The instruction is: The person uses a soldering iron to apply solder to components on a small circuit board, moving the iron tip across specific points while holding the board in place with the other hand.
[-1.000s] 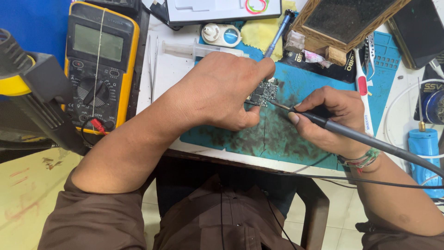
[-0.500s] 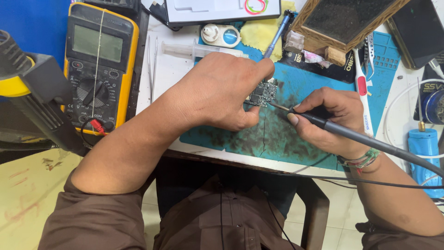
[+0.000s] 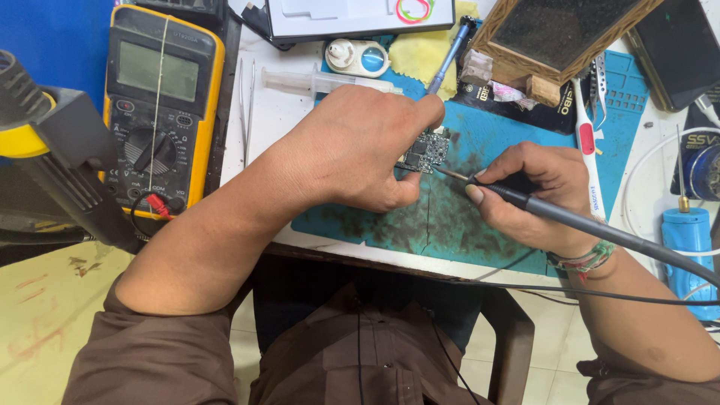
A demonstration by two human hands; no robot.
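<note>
My left hand (image 3: 360, 146) lies across a small dark circuit board (image 3: 427, 148) and pins it to the blue work mat (image 3: 480, 217) with thumb and fingers. Most of the board is hidden under that hand. My right hand (image 3: 529, 191) grips a black soldering iron (image 3: 555, 214) like a pen. Its thin metal tip (image 3: 444, 172) touches the board's lower right edge. The iron's black cord runs off to the right past my wrist.
A yellow multimeter (image 3: 154, 105) lies at the left beside a black and yellow hot-air handle (image 3: 52, 150). Tweezers (image 3: 246, 105), a syringe (image 3: 315, 81), a wooden-framed block (image 3: 559, 34), a phone (image 3: 679, 52) and a blue bottle (image 3: 686, 247) ring the mat.
</note>
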